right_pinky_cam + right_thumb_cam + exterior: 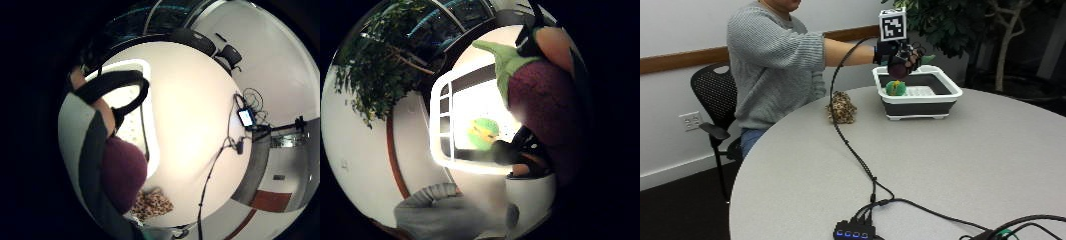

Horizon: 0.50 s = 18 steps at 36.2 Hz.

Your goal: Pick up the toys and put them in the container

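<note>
Now: right hand (896, 56) grips eggplant toy (545, 95) | thumb view: green toy (482, 133) in container (943, 95)

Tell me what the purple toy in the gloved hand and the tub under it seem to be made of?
The purple toy looks like soft plush: fuzzy matte surface, with a green felt-like top. The tub seems plastic, with a smooth white rim over a dark, possibly rubbery, wall.

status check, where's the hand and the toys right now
Right hand grips purple eggplant toy above the container. Green toy already inside. Spotted toy waits on table. Nothing in the way.
</note>
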### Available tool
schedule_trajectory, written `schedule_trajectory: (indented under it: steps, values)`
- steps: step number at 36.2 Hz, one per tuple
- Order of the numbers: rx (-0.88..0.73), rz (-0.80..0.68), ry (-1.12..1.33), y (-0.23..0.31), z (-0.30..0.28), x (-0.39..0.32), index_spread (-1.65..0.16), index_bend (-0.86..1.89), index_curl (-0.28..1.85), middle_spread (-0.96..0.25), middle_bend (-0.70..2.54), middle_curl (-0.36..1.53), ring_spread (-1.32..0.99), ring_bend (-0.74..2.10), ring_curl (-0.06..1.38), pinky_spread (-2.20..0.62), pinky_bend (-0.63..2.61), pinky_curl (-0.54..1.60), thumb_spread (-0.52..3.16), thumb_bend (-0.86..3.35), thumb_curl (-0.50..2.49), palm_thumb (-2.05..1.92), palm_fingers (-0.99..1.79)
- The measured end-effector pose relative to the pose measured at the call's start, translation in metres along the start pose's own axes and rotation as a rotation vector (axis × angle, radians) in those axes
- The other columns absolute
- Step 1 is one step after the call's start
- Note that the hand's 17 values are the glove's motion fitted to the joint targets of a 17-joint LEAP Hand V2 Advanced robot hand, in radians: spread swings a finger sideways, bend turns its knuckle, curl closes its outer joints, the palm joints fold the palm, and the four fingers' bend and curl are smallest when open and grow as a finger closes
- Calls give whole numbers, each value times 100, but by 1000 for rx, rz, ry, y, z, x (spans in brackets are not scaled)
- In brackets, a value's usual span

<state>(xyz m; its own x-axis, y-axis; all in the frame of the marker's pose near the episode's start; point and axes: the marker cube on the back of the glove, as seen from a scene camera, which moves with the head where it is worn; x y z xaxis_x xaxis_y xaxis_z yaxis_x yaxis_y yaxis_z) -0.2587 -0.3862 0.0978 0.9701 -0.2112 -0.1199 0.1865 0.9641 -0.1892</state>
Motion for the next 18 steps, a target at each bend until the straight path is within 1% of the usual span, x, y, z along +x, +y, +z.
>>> schedule_trajectory:
  steps: [1,3,4,5,6,7,9,12,18]
  values:
    - [-25,7,-7,0,5,0,-43,14,22,-27,67,59,-43,110,51,-38,112,43,86,11,84,60,73]
    - [-86,29,-40,1,14,1,-42,12,22,-27,56,56,-42,107,50,-36,116,44,93,8,83,52,51]
    - [-115,35,-66,3,18,3,-41,11,23,-26,47,53,-41,102,50,-32,113,44,105,2,76,40,20]
    - [-136,36,-91,5,20,4,-39,12,25,-23,29,49,-36,89,49,-27,123,50,107,-6,71,29,-18]
    - [-148,34,-109,8,22,6,-37,13,27,-21,26,49,-33,83,49,-23,125,51,109,-8,69,24,-29]
    - [-152,30,-118,10,22,9,-36,14,26,-19,22,47,-30,73,46,-20,123,49,110,-10,65,16,-38]
    - [-152,27,-113,14,23,13,-35,15,25,-17,19,44,-25,56,39,-15,115,44,113,-10,61,8,-40]
    - [-149,16,-96,20,22,17,-33,13,24,-15,14,41,-20,44,32,-9,111,41,117,-7,56,2,-35]
    - [-159,-33,-140,45,19,23,-32,14,24,-12,10,36,-14,34,27,-2,103,37,122,-4,50,-3,-27]
